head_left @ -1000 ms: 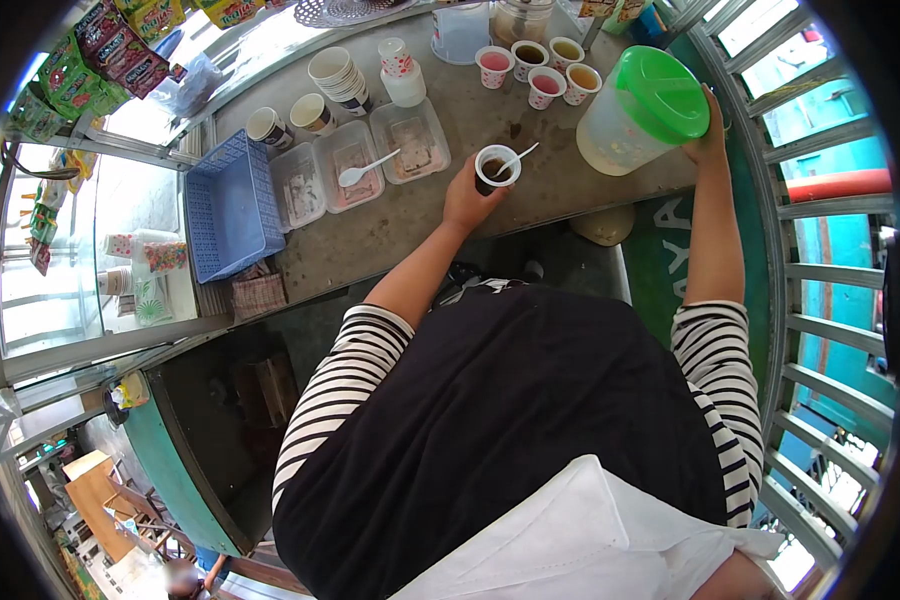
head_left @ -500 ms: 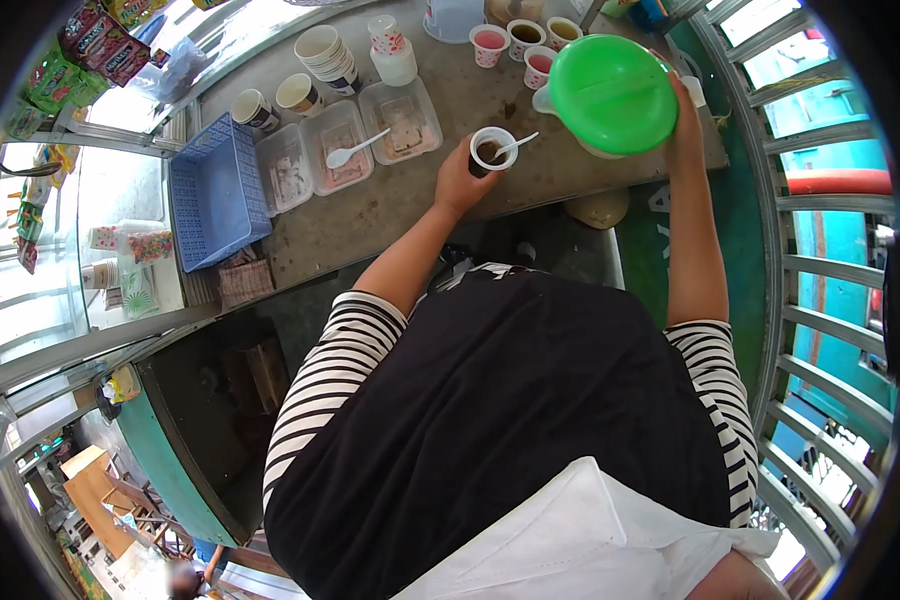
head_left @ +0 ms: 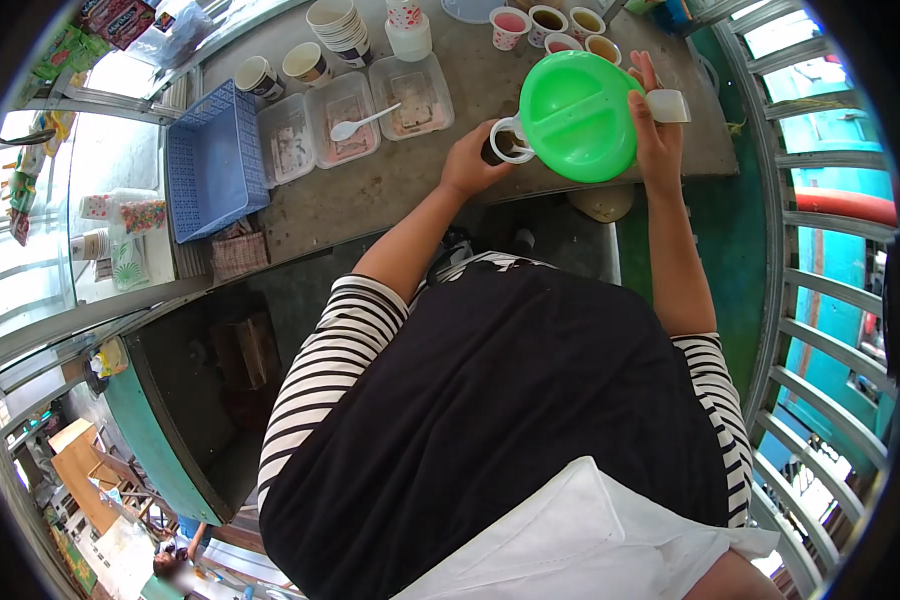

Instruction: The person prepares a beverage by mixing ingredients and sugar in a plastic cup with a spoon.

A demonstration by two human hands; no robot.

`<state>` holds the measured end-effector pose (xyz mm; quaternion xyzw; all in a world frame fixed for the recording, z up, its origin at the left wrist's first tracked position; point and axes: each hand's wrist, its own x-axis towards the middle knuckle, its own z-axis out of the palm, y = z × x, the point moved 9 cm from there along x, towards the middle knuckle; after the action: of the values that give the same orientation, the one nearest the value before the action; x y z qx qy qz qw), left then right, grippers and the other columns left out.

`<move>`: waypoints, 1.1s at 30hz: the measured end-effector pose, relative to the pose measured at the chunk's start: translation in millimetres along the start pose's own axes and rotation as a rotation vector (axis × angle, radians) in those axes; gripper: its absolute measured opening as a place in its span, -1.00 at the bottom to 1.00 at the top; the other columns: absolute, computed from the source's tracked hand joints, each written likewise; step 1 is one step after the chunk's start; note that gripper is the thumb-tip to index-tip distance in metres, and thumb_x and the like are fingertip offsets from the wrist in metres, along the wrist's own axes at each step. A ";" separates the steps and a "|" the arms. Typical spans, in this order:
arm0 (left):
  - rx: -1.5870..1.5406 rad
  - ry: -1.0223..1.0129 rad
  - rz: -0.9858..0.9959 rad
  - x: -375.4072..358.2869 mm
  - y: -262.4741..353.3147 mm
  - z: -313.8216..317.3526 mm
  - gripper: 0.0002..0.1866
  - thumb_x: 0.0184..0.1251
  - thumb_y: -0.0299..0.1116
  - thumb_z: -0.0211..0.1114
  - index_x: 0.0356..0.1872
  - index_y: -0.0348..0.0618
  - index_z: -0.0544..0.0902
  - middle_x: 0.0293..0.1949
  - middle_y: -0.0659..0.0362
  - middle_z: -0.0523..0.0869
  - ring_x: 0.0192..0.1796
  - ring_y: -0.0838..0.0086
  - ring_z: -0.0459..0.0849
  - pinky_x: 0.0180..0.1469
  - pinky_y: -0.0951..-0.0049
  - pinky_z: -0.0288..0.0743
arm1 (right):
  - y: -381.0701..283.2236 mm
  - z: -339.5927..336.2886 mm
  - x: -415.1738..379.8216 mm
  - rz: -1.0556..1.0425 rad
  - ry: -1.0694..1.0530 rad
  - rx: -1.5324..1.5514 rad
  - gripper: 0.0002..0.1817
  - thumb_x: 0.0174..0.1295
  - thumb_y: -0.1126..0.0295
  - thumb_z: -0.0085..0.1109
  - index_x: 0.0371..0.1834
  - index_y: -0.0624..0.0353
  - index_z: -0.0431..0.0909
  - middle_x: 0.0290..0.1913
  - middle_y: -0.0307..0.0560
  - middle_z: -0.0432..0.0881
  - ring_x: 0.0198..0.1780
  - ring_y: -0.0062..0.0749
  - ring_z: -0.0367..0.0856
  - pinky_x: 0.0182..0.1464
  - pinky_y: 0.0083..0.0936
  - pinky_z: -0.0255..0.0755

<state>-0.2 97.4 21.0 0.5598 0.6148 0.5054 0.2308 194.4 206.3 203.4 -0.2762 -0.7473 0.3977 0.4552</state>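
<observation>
- The table [head_left: 390,190] is big and grey, and all the things sit on it.
- A blue basket [head_left: 210,160] lies at the left side of the table.
- A jug with a green lid [head_left: 575,115] is up in the air, tipped over on its side. Its spout end points at a small cup.
- Three clear tubs [head_left: 350,118] sit in a row next to the blue basket. A white spoon [head_left: 362,123] lies across the middle one.
- The right hand [head_left: 655,140] is wrapped around the white handle of the jug and holds it up.
- The left hand [head_left: 468,165] is closed around the small cup and keeps it steady near the table's front edge.
- A stack of paper cups [head_left: 335,22] stands at the back of the table, with two more cups just beside it.
- Four little filled cups [head_left: 555,25] stand close together at the back, behind the jug. One looks pink and the others look brown or yellow.
- The small cup [head_left: 505,140] has something dark brown in it. The jug's rim is right over it and hides part of it.
- I think this is the pouring step: the jug is tipped to fill the small cup.
- I cannot tell if any drink is coming out yet.
- The next move needs a slow, careful tip, because the cup is small and the jug is big. The left hand must keep the cup from moving, or the drink could spill on the table.
</observation>
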 end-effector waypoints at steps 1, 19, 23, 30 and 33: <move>-0.006 0.002 0.013 0.1 -0.5 0.8 -0.34 -0.04 -0.18 0.55 0.16 -0.07 0.56 0.04 0.03 0.72 0.10 0.13 0.70 0.13 0.25 0.55 | -4.5 -0.7 0.3 -0.022 0.014 -0.023 -0.43 0.46 0.28 0.12 0.48 0.22 0.31 0.38 0.00 0.49 0.38 -0.31 0.43 0.40 -0.44 0.22; -0.123 0.019 -0.007 0.0 -9.0 2.3 -0.34 -0.02 -0.18 0.54 0.18 -0.12 0.58 0.02 0.02 0.74 0.08 0.15 0.72 0.12 0.28 0.56 | -26.3 -6.3 3.4 -0.183 -0.027 -0.330 -0.43 0.37 0.22 0.20 0.44 0.06 0.42 0.08 -0.19 0.71 0.01 -0.39 0.64 0.14 -0.40 0.42; -0.101 0.014 -0.011 -0.5 -5.2 0.6 -0.34 -0.02 -0.18 0.54 0.18 -0.11 0.58 0.03 0.02 0.74 0.08 0.14 0.71 0.12 0.28 0.56 | -25.4 -2.4 0.3 -0.179 -0.032 -0.353 -0.43 0.37 0.21 0.19 0.44 0.06 0.42 0.08 -0.18 0.71 0.04 -0.38 0.64 0.16 -0.39 0.42; -0.065 0.018 -0.016 -0.6 -4.7 -0.6 -0.33 -0.02 -0.17 0.54 0.19 -0.10 0.57 0.04 0.02 0.73 0.09 0.13 0.71 0.12 0.28 0.56 | -20.8 -2.0 -2.0 -0.152 -0.025 -0.327 -0.45 0.40 0.20 0.17 0.44 0.07 0.42 0.10 -0.15 0.69 0.09 -0.36 0.63 0.20 -0.39 0.41; -0.060 0.027 -0.013 -0.9 -6.1 -1.1 -0.33 -0.02 -0.16 0.53 0.19 -0.09 0.57 0.03 0.02 0.73 0.09 0.12 0.71 0.12 0.27 0.56 | -19.5 -4.1 -1.1 -0.115 -0.009 -0.290 -0.46 0.42 0.22 0.15 0.43 0.10 0.42 0.11 -0.13 0.68 0.09 -0.41 0.61 0.21 -0.43 0.39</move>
<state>-3.6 97.0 15.9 0.5419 0.6059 0.5296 0.2426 197.5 196.6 220.5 -0.2939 -0.8136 0.2599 0.4292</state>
